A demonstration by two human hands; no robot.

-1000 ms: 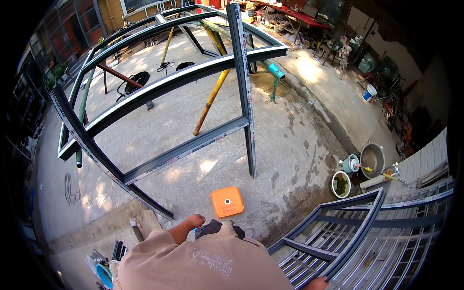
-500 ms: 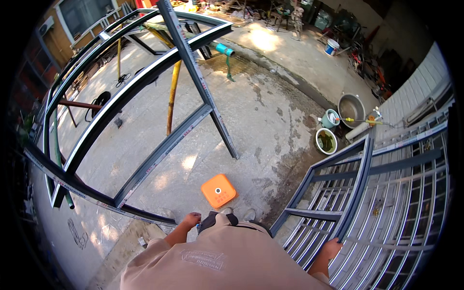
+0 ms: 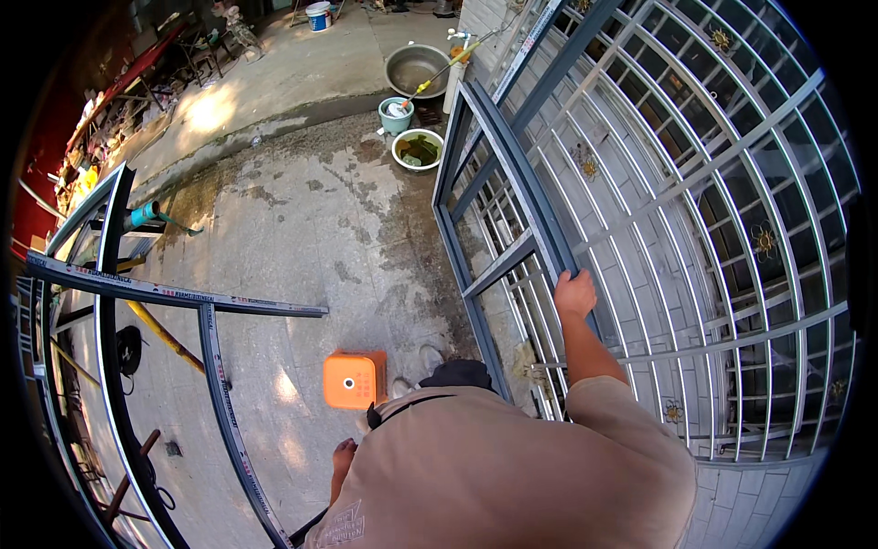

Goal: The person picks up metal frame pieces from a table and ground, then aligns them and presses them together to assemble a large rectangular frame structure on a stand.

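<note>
Floor [image 3: 366, 247]: a broad stretch of concrete runs through the middle of the picture, damp and blotched toward the upper middle, ending at a low kerb [image 3: 283, 126] that slants across the upper left.
Left-side framework [image 3: 210, 300]: dark bars fill the left of the picture; one bar's end juts toward the centre, well apart from the grey metal frame [image 3: 501, 263].
Grey metal frame: stands tilted at right of centre, its crossbar spanning two long sides, the silver window grille [image 3: 704, 178] close along its right side.
Wash corner: a white basin [image 3: 418, 151], a teal bucket [image 3: 395, 120] and a wide metal tub [image 3: 419, 71] sit at upper middle, near the frame's upper corner.
Orange stool [image 3: 355, 380]: at lower middle, just beside the shoes [image 3: 430, 358], narrowing the room there.
Right hand [image 3: 575, 295]: right of centre, fingers wrapped over the grey metal frame's right-hand long side; the forearm reaches up and slightly left from the sleeve.
Left hand [image 3: 344, 448]: hangs low beside the torso, below the stool, fingers partly curled; whether it holds anything, I cannot tell.
</note>
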